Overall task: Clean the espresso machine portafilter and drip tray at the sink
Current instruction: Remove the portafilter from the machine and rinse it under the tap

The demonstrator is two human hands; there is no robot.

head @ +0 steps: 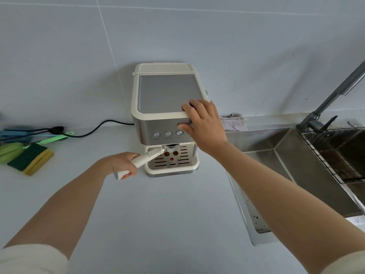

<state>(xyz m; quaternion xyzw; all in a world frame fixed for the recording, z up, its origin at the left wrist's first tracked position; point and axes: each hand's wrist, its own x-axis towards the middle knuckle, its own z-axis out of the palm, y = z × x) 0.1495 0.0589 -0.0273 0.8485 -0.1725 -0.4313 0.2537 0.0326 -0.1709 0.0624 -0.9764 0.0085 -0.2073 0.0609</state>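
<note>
A cream and steel espresso machine (166, 99) stands on the counter against the wall. Its portafilter (150, 155) sits under the brew head, with the cream handle angled out to the front left. My left hand (124, 163) grips that handle. My right hand (203, 123) rests on the machine's top right front corner, fingers on the top and thumb on the front panel. The slotted drip tray (173, 165) sits in the machine's base, with a red float showing in its grate.
A steel sink (276, 161) lies to the right with a grey faucet (333, 95) and a wire rack (339, 155). A crumpled cloth (233, 121) sits behind the machine. Green-yellow sponges (29, 159) and brushes (35, 135) lie at the left. A black power cord (98, 125) crosses the counter.
</note>
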